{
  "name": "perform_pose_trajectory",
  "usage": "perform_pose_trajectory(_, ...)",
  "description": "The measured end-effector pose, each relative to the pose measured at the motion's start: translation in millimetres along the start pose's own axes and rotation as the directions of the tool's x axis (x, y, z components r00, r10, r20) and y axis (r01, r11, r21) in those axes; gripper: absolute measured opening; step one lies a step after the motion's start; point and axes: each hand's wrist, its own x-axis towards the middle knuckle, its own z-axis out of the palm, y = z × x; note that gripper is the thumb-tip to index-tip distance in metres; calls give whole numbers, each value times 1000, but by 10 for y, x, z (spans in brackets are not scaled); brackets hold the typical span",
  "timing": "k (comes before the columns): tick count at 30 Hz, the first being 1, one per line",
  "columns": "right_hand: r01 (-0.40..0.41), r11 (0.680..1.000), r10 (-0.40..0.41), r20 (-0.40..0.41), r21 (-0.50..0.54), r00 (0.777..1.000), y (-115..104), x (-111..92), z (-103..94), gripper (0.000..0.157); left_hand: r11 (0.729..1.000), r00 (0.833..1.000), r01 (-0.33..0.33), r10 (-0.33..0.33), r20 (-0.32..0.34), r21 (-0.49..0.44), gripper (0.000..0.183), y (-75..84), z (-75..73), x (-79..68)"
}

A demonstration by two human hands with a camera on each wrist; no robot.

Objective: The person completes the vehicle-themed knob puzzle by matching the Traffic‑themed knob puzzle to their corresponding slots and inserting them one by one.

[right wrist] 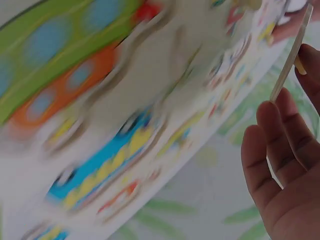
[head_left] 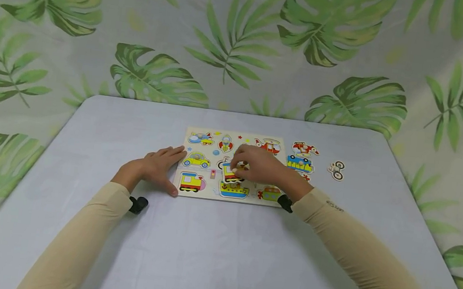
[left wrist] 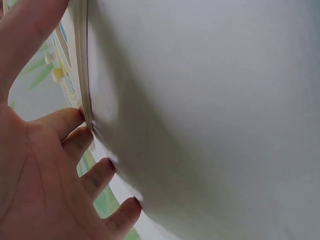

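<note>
A wooden puzzle board (head_left: 211, 195) with printed vehicles lies on the table. My left hand (head_left: 157, 167) rests at its left end, fingers spread, with thumb and some fingertips against the board's edge (left wrist: 84, 60). My right hand (head_left: 260, 165) is over the middle of the board and pinches a train puzzle piece (head_left: 231, 173) by its knob. In the right wrist view the train piece (right wrist: 291, 57) shows edge-on between thumb and fingers. Directly below it in the head view is the yellow and blue ship (head_left: 233, 191). The printed train (head_left: 191, 182) fills the board's front left corner.
Right of the board lie a red helicopter piece (head_left: 305, 149), a blue and yellow bus piece (head_left: 299, 163) and a two-wheeler piece (head_left: 337, 171). Another piece (head_left: 306, 177) is partly hidden by the right hand. A leaf-patterned cloth (head_left: 240, 69) hangs behind the table (head_left: 210, 256).
</note>
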Motion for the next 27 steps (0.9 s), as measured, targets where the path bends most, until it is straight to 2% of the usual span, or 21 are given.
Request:
perform_pose_trajectory(11,44,998,-45,21,34,999,-448,400,329,16,1000,1000,7,-7,-8,-7,118,-4,0,-17)
perform_pose_trajectory(21,68,997,-69,32,23,997,-584,625,532,18,1000,1000,-6,6,-10,-3,117,-12,1,-6)
perform_pose_trajectory(27,23,1000,-23,27,-7,999,-653,684,601,17,1000,1000,-12,12,-12,0,118,-20,4,-15)
